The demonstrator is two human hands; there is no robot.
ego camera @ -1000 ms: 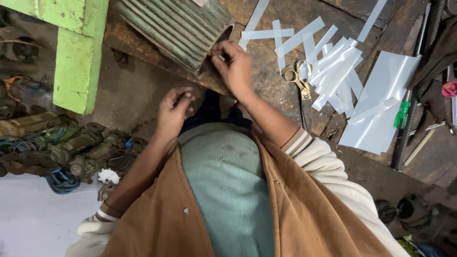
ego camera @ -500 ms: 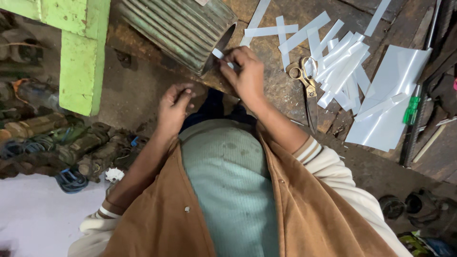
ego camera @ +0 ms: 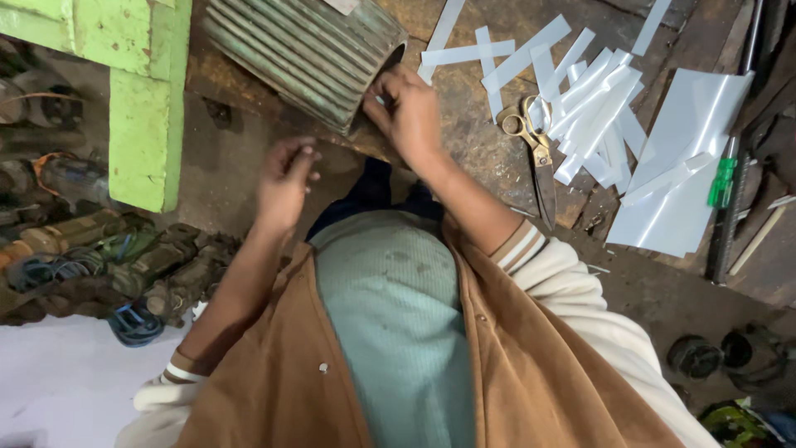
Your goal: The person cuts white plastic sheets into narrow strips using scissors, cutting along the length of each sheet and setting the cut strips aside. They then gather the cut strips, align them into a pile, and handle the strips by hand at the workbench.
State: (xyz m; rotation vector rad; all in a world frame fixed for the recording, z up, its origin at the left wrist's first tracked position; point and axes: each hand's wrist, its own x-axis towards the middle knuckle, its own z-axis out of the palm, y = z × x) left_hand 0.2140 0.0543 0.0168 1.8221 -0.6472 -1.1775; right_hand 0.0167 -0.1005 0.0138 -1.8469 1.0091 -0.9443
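Ribbed green metal, the motor housing (ego camera: 307, 50), lies at the bench's near edge. The right hand (ego camera: 410, 112) has moved in from the strips to the housing's open end, its grip pinched on a small white strip (ego camera: 381, 100) at the rim, so the strip seems to be going inside. The left hand (ego camera: 284, 176) has lifted slightly, fingers loosely curled, holding nothing. Farther right on the worn wooden bench (ego camera: 489, 158) lie cut white strips (ego camera: 593, 91), scissors (ego camera: 535, 141) and a white sheet (ego camera: 684, 166). Below, a dim workshop floor holds old motor parts (ego camera: 124, 265).
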